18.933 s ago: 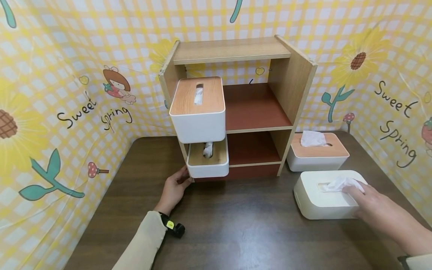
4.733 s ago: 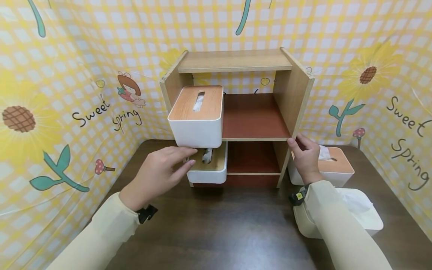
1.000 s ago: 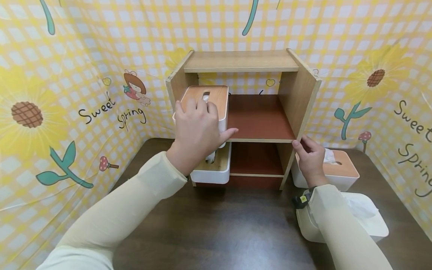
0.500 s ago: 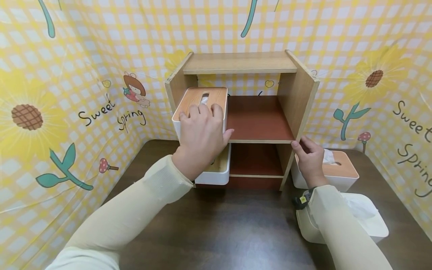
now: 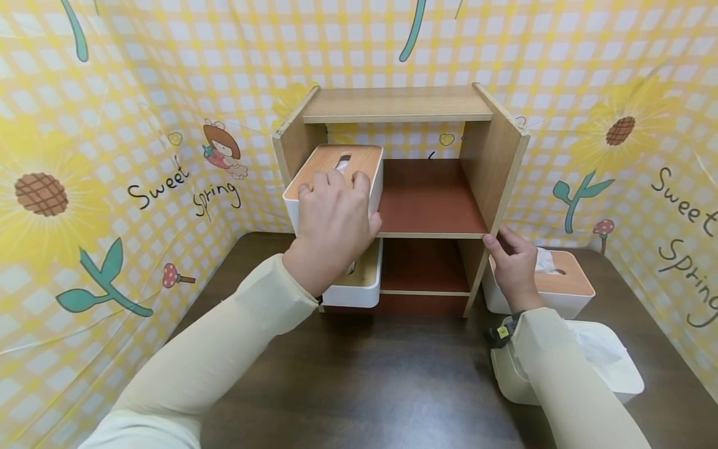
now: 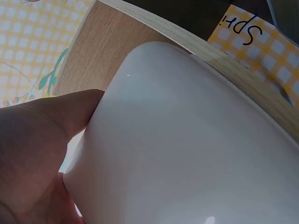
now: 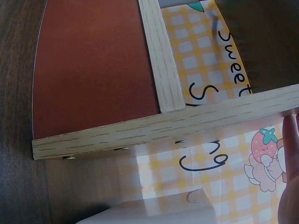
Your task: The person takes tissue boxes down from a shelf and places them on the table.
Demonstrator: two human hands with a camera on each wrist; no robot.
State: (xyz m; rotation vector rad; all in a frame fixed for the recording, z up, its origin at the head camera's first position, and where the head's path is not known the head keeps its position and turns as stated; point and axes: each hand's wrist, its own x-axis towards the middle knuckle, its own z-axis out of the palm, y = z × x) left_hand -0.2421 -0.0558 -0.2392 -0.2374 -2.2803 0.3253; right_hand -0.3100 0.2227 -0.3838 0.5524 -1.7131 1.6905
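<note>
My left hand (image 5: 336, 224) grips the upper tissue box (image 5: 370, 156), white with a wood-look lid, its fingers over the front of the lid and its thumb at the right side. The box sits on the middle shelf at the left, its front jutting past the edge. Its white wall (image 6: 187, 130) fills much of the left wrist view. Below it, partly behind my wrist, a second tissue box (image 5: 359, 296) juts from the lower compartment. My right hand (image 5: 513, 259) holds the front edge of the right side panel of the wooden shelf unit (image 5: 499, 162), thumb in front.
To the right of the shelf unit stands a wood-lidded tissue box (image 5: 566, 274). In front of it a cream tissue box (image 5: 622, 374) is partly covered by my right sleeve. Everything stands on a dark wooden table (image 5: 392, 380), with a checked yellow cloth (image 5: 359, 43) behind.
My left hand came up from the lower box onto the upper one and grips it. The upper box has turned slightly, showing its right wall. Earlier, my right hand left the cream box for the panel.
</note>
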